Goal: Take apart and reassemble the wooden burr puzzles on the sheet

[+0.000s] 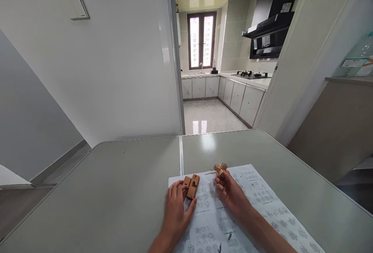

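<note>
Two notched wooden puzzle pieces (pixel 192 188) lie side by side on a printed instruction sheet (pixel 211 216). The nearer-right one carries a dark mark at its top end. My left hand (pixel 177 204) curls around the pair, fingertips on the left piece and thumb by the lower end of the right one. Between the fingertips of my right hand (pixel 229 188), a small cluster of interlocked wooden puzzle pieces (pixel 220 168) is pinched over the top part of the sheet. Part of the left piece is hidden beneath my left fingers.
The sheet lies on a grey-green table (pixel 122 191) with a pale seam (pixel 181 154) across it. Beyond the table's far edge, a doorway opens onto a kitchen with white cabinets (pixel 243 99) and a gas stove (pixel 251 75). A white wall (pixel 131 70) stands on the left.
</note>
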{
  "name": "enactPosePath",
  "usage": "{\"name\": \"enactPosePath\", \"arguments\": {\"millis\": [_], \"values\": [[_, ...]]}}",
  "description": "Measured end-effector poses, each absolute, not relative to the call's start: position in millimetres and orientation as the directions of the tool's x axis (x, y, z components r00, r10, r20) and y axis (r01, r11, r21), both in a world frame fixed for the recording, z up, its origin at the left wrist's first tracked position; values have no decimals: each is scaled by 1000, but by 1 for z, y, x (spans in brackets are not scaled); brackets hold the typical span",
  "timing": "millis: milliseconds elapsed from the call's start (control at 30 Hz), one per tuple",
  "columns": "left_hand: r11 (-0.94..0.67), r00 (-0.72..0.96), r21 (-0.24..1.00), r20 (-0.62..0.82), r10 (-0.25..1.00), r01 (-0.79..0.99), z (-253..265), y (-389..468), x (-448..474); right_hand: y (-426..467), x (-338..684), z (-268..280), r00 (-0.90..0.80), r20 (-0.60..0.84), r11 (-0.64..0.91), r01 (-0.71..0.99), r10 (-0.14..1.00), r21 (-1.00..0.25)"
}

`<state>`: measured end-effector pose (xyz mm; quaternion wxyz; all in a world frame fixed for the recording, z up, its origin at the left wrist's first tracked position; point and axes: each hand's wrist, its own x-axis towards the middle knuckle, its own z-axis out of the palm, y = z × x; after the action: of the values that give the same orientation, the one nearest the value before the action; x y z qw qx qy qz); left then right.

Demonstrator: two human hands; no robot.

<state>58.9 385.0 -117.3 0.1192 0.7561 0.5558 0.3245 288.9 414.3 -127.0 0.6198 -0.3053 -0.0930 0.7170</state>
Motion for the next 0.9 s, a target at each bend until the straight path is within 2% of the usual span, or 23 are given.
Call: {"name": "enactPosePath", "arguments": {"millis": [167,400,633,900], "values": [[-343,174,535,340,924,772,-119,386,59,414,293,-125,-120,-322,-279,-812,939,-512],[-348,200,538,315,928,768,-118,384,59,414,295,-120,-215,-324,-347,-833,921,-432],[-350,209,534,307,928,770,-117,383,58,417,301,-122,-208,-268,-304,-867,941,-395],[-352,219,527,299,929,774,-115,382,59,415,299,-120,-165,-258,-267,-860,952,-434]]}}
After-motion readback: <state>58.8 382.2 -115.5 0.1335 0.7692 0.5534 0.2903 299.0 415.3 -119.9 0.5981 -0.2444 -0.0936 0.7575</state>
